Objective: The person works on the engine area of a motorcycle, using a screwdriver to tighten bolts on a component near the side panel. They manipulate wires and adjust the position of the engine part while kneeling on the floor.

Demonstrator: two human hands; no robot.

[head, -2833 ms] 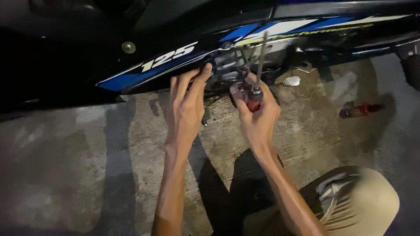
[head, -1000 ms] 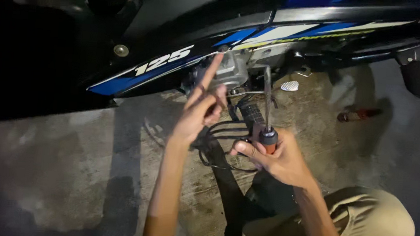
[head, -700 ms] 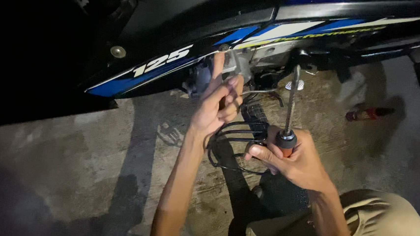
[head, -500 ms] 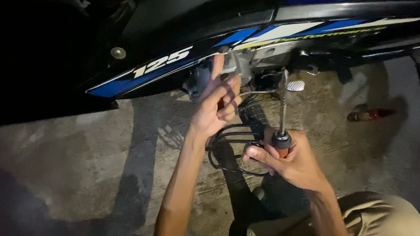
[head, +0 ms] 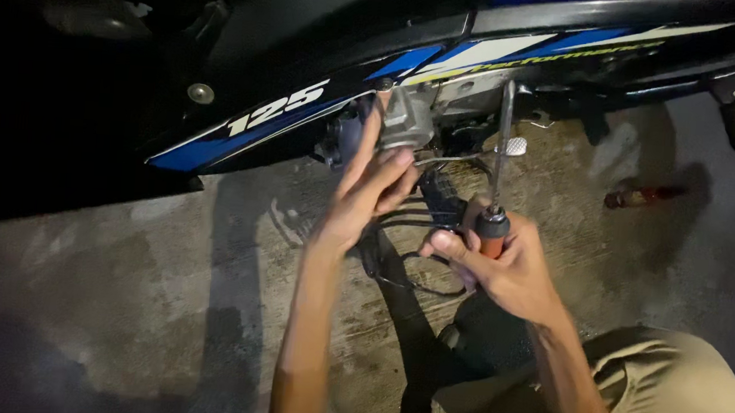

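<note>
A grey metal engine part (head: 408, 121) under the blue and black motorcycle fairing (head: 305, 112) is pinched by the fingers of the left hand (head: 367, 193), whose grip is closed on it. A long screwdriver (head: 501, 155) is held upright in the closed grip of the right hand (head: 505, 268), its orange-red handle in the fist and its tip up beside the part. Compared with a moment ago, the shaft has been swung more upright and brought nearer the part, so the tool appears lined up for a fastener. Black cables (head: 417, 236) hang between the hands above the concrete floor (head: 162, 304). A second screwdriver (head: 640, 196) lies on the floor, well apart.
</note>
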